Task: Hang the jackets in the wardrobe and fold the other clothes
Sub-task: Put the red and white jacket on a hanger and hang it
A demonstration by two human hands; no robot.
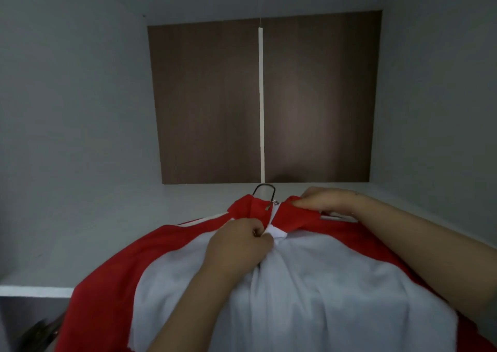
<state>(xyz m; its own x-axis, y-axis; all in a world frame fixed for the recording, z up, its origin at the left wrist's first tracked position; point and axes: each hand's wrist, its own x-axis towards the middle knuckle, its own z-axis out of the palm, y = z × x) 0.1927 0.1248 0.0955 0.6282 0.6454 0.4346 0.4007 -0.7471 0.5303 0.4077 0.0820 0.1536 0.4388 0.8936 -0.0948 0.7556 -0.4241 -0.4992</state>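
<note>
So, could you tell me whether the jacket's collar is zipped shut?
Open: the red jacket collar parts around the hanger hook.

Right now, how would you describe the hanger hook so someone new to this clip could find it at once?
Start at the brown back panel of the wardrobe, split by a white vertical strip. Follow that strip down to the red and white jacket held by the left hand and right hand. The hanger hook is the thin dark wire loop sticking up above the red collar, the only metal there.
</note>
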